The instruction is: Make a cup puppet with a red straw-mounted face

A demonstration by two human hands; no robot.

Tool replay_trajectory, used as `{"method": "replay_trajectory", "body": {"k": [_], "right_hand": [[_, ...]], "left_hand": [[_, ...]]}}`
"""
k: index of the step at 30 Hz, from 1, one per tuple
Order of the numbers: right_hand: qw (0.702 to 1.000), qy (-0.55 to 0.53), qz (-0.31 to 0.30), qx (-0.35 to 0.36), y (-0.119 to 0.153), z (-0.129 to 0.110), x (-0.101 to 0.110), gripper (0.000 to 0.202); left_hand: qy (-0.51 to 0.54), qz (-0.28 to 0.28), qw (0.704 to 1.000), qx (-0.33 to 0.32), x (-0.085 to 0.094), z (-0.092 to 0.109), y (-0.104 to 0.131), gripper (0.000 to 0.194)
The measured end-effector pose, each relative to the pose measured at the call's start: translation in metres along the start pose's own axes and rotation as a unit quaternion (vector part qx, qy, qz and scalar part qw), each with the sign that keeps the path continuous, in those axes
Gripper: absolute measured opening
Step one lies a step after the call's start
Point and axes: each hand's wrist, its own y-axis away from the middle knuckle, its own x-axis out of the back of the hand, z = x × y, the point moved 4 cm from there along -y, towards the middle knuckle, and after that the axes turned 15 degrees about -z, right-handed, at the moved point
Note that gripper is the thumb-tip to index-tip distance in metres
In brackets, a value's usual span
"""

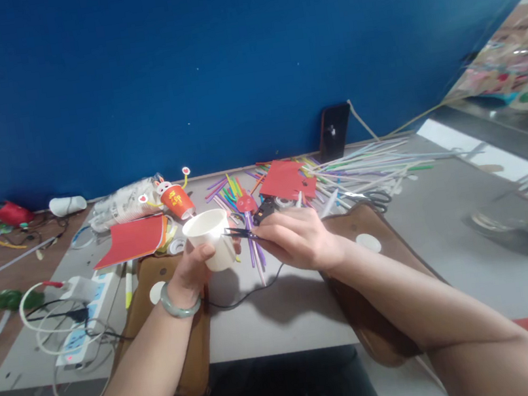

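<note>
A white paper cup [219,247] is tilted in my left hand [190,268], whose fingers wrap round its side with the mouth turned up and to the left. My right hand [296,233] is closed on dark scissors [242,232]. Their pointed blades are at the cup's right side near the rim; whether they cut into the wall is hard to tell. Behind the hands stands a red decorated cup [178,201] with a white character head and pipe-cleaner arms. Purple pipe cleaners [256,252] with a red shape [245,203] on top lie just beyond the blades.
Red paper sheets [134,238] lie at left, beside a sleeve of stacked cups [123,206]. Loose pipe cleaners [368,166] spread at the back right, near a phone [335,131] propped on the blue wall. A power strip [88,317] with cables sits at left. Brown pads [371,288] lie under both arms.
</note>
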Motion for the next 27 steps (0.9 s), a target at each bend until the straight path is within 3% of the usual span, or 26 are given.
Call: {"method": "replay_trajectory", "body": {"k": [2,4,8,11,13,15,17,19,24,27], "right_hand": [[0.999,-0.021,-0.005,-0.025,-0.001,-0.001,0.001,0.004],[0.988,-0.116,0.006,-0.101,-0.003,0.001,0.001,0.007],[0.905,-0.336,0.006,-0.26,-0.003,0.01,-0.008,0.022],[0.857,-0.425,-0.024,-0.291,-0.004,0.013,-0.014,0.027],[0.872,-0.404,-0.017,-0.275,-0.004,0.013,-0.013,0.026],[0.918,-0.323,0.002,-0.23,-0.003,0.013,-0.009,0.02],[0.963,-0.218,0.011,-0.156,-0.002,0.009,-0.004,0.013],[0.99,-0.116,0.0,-0.075,-0.001,0.006,-0.001,0.007],[0.996,0.066,-0.033,0.045,0.002,0.004,0.004,0.011],[0.999,0.015,-0.033,0.015,0.0,0.005,0.005,0.008]], "left_hand": [[0.002,0.006,1.0,0.002,0.001,0.0,0.001,0.068],[-0.017,0.003,1.0,-0.004,0.002,0.0,0.001,0.069],[-0.068,0.011,0.997,0.021,0.009,-0.004,0.004,0.073],[-0.067,0.028,0.997,0.032,0.015,-0.008,0.006,0.075],[-0.039,0.015,0.999,0.033,0.016,-0.009,0.005,0.076],[-0.005,0.0,0.999,0.035,0.014,-0.009,0.003,0.073],[0.022,-0.005,0.999,0.037,0.011,-0.008,0.001,0.071],[0.04,-0.009,0.998,0.044,0.009,-0.007,0.0,0.07],[0.061,-0.022,0.996,0.056,0.006,-0.007,-0.001,0.069],[0.052,-0.014,0.997,0.053,0.007,-0.008,0.0,0.068]]}}
